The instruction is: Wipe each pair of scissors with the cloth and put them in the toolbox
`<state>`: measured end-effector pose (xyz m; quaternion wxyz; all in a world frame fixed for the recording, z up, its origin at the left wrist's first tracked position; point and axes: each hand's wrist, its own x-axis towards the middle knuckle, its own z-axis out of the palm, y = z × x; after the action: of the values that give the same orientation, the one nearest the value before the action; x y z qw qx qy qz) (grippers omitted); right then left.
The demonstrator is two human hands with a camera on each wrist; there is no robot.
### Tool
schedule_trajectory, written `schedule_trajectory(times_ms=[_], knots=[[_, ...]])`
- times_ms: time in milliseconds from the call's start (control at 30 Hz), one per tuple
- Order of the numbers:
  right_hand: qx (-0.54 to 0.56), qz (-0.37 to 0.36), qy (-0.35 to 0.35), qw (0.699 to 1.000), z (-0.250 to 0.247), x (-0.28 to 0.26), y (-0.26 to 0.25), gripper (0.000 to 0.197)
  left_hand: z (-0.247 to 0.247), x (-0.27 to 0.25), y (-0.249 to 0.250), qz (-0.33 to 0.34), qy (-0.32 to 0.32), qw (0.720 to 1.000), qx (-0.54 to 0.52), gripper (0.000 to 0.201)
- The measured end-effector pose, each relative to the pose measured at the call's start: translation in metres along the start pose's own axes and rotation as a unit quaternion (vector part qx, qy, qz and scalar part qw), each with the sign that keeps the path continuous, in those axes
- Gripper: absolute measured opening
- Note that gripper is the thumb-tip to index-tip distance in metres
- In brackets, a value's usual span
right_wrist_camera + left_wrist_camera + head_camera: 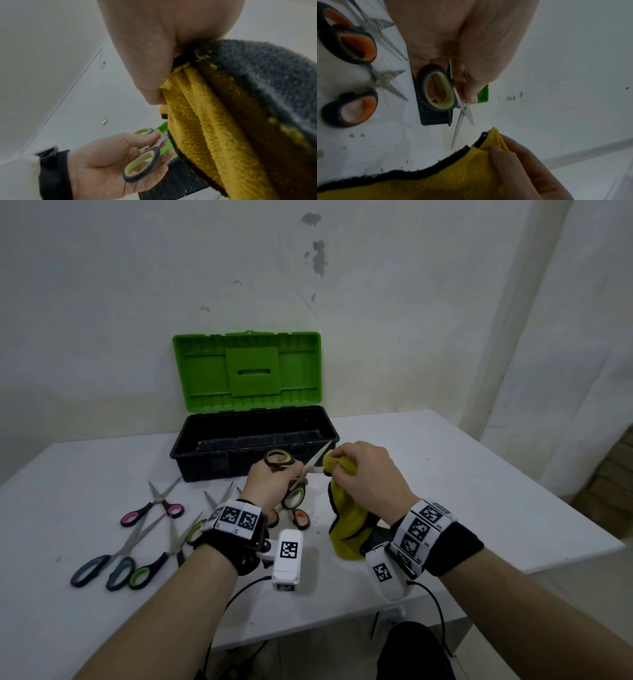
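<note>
My left hand [274,481] holds green-handled scissors [279,457] near the pivot, lifted in front of the toolbox. In the left wrist view the scissors [439,89] have their blades spread in a narrow V, and the long blade points at the cloth [453,175]. My right hand [363,470] grips the bunched yellow cloth [349,525] with its dark edge, just right of the blade tip. Whether tip and cloth touch is unclear. The right wrist view shows the cloth [197,121] hanging from my right hand [154,67]. The black toolbox [205,463] stands open, its green lid [250,371] upright.
Several scissors lie on the white table to the left: a pink-handled pair [154,508], a blue-grey pair [102,566] and a green pair [150,566]. Orange-handled scissors [298,517] lie under my left hand. A wall rises behind the toolbox. The table's right edge [548,559] is close.
</note>
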<state>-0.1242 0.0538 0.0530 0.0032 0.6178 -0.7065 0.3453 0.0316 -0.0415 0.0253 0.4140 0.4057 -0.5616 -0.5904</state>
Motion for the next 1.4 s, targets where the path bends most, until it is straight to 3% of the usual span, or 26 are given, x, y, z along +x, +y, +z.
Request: schedule_trajectory(times_ms=[233,433,567,833,1067,1200,1300,1400], knots=[[0.014,-0.002,-0.001,1.0,0.0,-0.001,0.001,0.022,0.005,-0.004,-0.002,0.04,-0.005,0.999,-0.025,0.006],[-0.021,-0.065,-0.006,0.998,0.002,0.001,-0.004,0.019,0.013,-0.008,-0.001,0.021,-0.022,0.999,-0.037,0.01],[-0.067,-0.091,-0.021,0.993,0.006,-0.001,-0.01,0.02,0.016,-0.01,-0.002,0.044,-0.013,0.998,-0.044,0.012],[-0.129,-0.081,0.0,0.988,0.008,-0.002,-0.011,0.021,0.015,-0.012,-0.002,0.088,-0.004,0.996,-0.032,0.007],[-0.087,0.017,0.067,0.994,-0.01,0.009,0.005,0.012,0.011,-0.012,-0.004,0.071,0.018,0.997,-0.036,0.008],[-0.082,-0.053,0.001,0.995,-0.006,0.002,-0.001,0.011,0.008,-0.01,-0.007,0.043,-0.008,0.998,-0.055,0.009],[-0.094,-0.063,-0.019,0.993,-0.001,-0.001,0.002,0.015,0.008,-0.007,-0.009,0.013,-0.046,0.996,-0.072,0.004],[-0.102,-0.077,-0.022,0.992,0.003,-0.003,0.004,0.016,0.008,-0.009,-0.009,0.038,-0.037,0.997,-0.05,0.006]])
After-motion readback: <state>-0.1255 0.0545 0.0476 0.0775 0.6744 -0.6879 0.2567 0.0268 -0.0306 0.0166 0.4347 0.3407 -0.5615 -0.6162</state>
